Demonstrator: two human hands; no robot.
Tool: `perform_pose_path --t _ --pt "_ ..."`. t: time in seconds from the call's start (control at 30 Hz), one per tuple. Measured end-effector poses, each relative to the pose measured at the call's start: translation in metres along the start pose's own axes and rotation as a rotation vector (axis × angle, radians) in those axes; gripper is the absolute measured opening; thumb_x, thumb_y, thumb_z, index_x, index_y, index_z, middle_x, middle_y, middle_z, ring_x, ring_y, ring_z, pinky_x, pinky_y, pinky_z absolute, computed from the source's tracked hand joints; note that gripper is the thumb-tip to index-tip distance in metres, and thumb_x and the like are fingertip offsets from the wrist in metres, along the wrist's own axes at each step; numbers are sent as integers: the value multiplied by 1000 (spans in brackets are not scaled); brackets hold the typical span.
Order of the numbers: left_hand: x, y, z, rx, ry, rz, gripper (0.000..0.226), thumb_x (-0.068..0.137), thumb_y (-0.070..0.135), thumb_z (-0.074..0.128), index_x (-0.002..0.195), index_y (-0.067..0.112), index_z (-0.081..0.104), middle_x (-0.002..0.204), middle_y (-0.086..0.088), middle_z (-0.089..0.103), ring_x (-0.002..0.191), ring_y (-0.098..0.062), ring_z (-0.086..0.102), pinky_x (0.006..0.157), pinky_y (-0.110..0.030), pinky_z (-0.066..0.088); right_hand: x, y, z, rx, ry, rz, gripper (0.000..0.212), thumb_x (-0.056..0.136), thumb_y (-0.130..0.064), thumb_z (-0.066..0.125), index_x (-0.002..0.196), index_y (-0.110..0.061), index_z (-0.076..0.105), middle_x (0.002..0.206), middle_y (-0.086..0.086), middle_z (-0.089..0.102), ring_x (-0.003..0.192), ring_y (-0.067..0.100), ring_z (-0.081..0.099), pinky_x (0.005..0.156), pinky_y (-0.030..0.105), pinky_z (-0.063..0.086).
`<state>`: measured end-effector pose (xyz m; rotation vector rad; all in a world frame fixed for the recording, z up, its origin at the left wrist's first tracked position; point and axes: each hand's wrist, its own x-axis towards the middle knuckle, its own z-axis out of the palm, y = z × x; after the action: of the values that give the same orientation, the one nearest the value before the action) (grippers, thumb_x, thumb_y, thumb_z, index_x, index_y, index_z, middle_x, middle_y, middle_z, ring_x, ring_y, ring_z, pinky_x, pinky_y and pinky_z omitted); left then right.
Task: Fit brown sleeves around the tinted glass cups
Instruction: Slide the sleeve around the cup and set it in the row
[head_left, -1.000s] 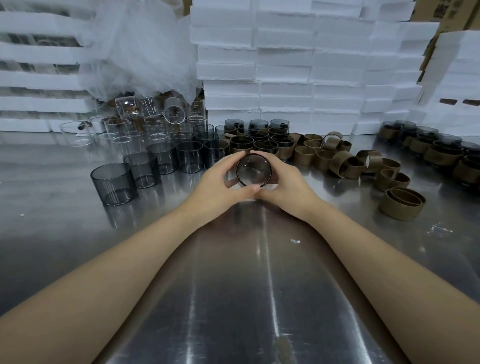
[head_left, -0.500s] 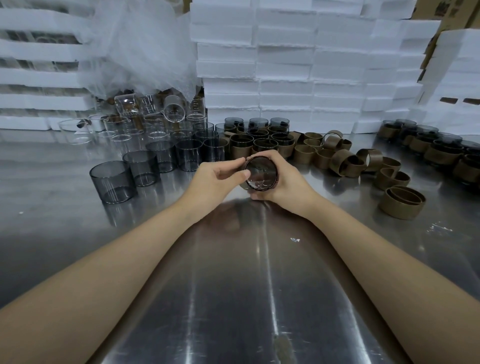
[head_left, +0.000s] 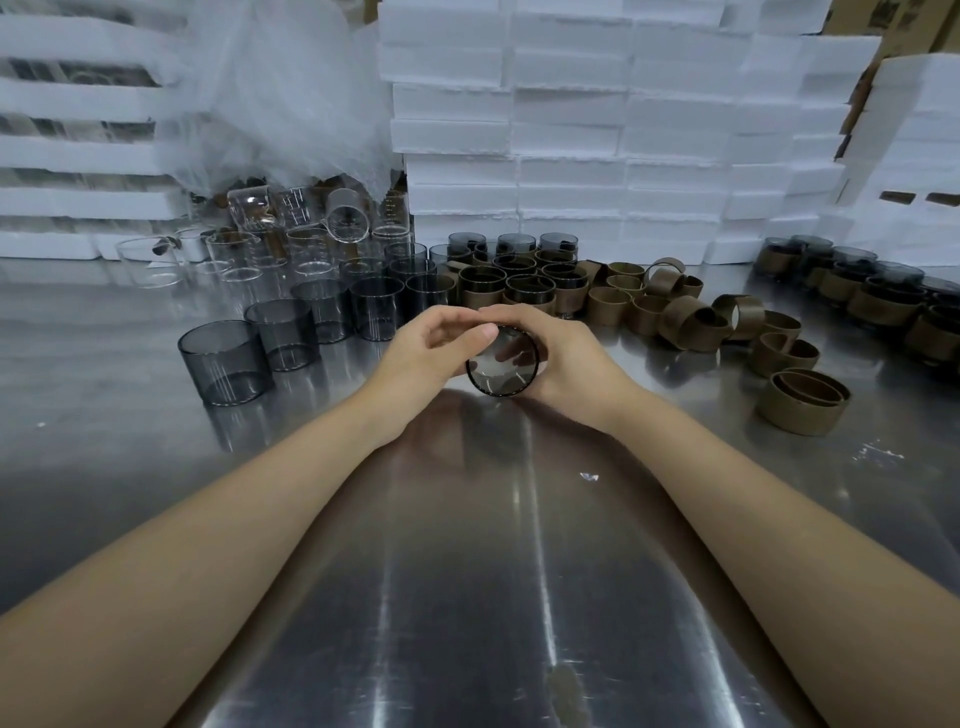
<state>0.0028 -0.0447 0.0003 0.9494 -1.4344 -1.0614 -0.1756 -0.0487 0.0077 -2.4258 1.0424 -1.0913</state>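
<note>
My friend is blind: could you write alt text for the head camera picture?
The left hand and right hand hold a tinted cup end-on to the camera at a steel table. Left of them stand bare cups, right lie loose brown sleeves.

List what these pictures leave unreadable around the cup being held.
Head view, held cup: its wall, and any sleeve there, covered by left hand and right hand.
Head view, clear glasses at back: partly veiled by plastic sheet.
Head view, sleeved cups far right: cut by the frame edge.
</note>
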Motion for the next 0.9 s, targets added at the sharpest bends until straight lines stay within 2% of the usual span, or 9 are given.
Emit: perform_pose_path --t 0.13,0.23,0.33,0.47,0.6,0.7,0.8,0.9 --pt "0 -1 1 30 -4 3 16 88 20 70 101 19 60 101 1 66 95 -9 63 75 -15 52 3 -7 0 -41 -50 -74 59 81 -1 71 136 -15 55 135 -7 58 124 3 53 102 21 43" --pt "0 -3 1 107 0 35 25 84 21 75 102 18 58 106 0 66 99 -9 62 89 -19 50 5 -9 -1 -96 -66 -115 61 79 7 69 136 -12 56 132 -3 60 122 7 55 100 24 45" --pt "0 -3 1 132 -18 58 31 81 20 78 103 19 56 108 3 66 105 -6 62 92 -16 47 6 -8 0 -132 -67 -125 59 79 8 69 135 -9 56 130 0 62 120 8 56 100 18 43" --pt "0 -3 1 168 -46 95 35 78 20 81 101 23 54 105 8 64 99 2 61 86 -9 44 8 -6 1 -157 -78 -89 65 78 8 69 138 -11 53 132 -2 60 122 9 54 100 15 41" --pt "0 -6 2 230 -57 110 43 75 23 84 104 27 53 105 14 63 101 1 60 88 -12 45 7 -4 0 -109 -78 -54 67 72 3 68 136 -14 55 130 -5 61 120 7 56 98 19 45" --pt "0 -8 1 327 -69 115 52 72 30 86 110 32 50 108 21 59 102 10 56 87 -8 43 5 -1 2 -79 -66 3 67 71 -5 74 135 -16 56 129 -6 62 120 5 56 100 22 45" --pt "-1 -7 3 375 -74 107 60 71 30 86 117 34 48 109 24 58 98 19 54 81 -2 41 4 4 3 11 -25 68 64 71 -10 81 130 -20 59 118 -10 67 111 1 60 97 25 48" --pt "-3 -6 4 360 -91 107 56 73 25 85 115 40 51 107 27 61 97 21 55 77 2 39 2 8 4 131 -13 140 64 68 -7 83 126 -22 61 114 -10 69 108 5 63 95 30 50"
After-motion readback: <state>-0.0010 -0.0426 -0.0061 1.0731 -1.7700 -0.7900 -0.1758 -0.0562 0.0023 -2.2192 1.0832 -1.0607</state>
